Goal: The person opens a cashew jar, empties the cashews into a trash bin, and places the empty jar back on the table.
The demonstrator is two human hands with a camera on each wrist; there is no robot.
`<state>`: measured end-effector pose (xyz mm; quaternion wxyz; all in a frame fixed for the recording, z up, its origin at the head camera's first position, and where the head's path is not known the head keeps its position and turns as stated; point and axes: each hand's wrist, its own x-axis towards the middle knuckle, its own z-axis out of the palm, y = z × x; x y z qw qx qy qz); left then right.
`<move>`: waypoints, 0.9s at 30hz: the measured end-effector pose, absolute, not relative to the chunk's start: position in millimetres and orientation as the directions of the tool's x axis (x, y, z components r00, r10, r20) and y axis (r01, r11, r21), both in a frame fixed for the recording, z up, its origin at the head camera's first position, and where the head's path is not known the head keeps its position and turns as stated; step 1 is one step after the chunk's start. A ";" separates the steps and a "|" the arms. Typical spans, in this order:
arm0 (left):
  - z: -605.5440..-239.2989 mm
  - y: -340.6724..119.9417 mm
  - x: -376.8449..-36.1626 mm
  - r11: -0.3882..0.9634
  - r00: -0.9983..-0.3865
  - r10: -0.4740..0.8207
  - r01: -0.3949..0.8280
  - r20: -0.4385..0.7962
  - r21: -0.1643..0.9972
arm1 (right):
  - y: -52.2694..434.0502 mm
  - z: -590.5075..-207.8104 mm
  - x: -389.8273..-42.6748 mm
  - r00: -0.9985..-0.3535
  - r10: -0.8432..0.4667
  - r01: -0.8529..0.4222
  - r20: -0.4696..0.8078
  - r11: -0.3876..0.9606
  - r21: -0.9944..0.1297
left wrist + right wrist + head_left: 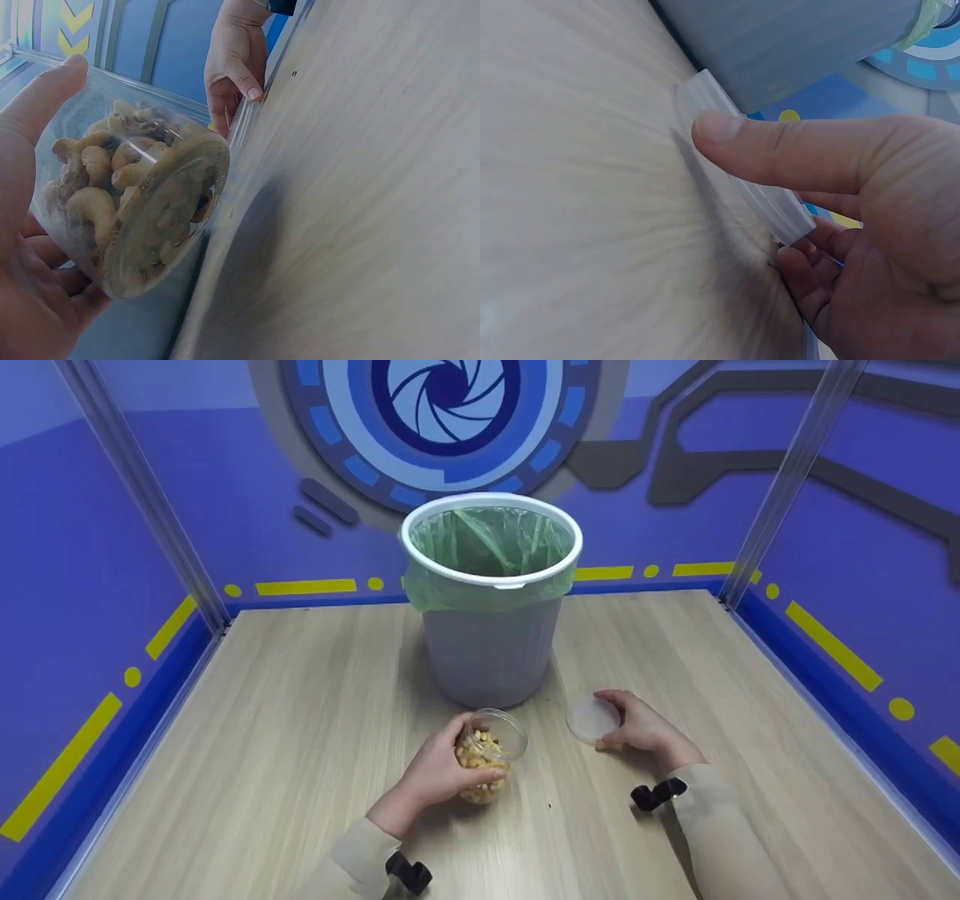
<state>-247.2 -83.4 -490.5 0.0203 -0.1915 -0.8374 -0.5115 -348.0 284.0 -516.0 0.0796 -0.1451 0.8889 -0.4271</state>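
- On the wooden worktop (300, 720), just in front of a grey bin (491, 652) lined with a green bag (487, 544), both hands are at work.
- Left hand (439, 769): its grip is curled round a clear tub of cashews (487, 757), thumb on one side and fingers under the other. The tub is open at the top and tilted, lifted a little off the wood, as its base shows in the left wrist view (161, 217).
- Right hand (641, 727): its grip pinches the translucent lid (592, 718), thumb (780, 154) across the top and fingers beneath, with the lid's far edge down at the wood.
- Lid and tub are apart, each in its own hand, so the nuts lie uncovered close to the bin's foot.
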 end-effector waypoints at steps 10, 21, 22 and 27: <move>-491.3 -83.9 -247.8 0.413 -0.928 0.298 0.338 0.225 0.846 | 281.2 -514.6 -345.3 -0.944 -0.329 -0.199 -0.014 0.603 -0.773; -489.1 -83.7 -247.0 0.416 -0.930 0.294 0.333 0.221 0.846 | 283.0 -515.6 -344.0 -0.943 -0.333 -0.204 -0.015 0.612 -0.764; -489.1 -83.7 -246.9 0.420 -0.930 0.293 0.332 0.220 0.844 | 283.2 -515.8 -344.2 -0.943 -0.334 -0.205 -0.015 0.613 -0.763; -489.4 -83.5 -246.5 0.411 -0.934 0.289 0.320 0.211 0.853 | 284.1 -516.5 -346.0 -0.941 -0.338 -0.206 -0.023 0.624 -0.754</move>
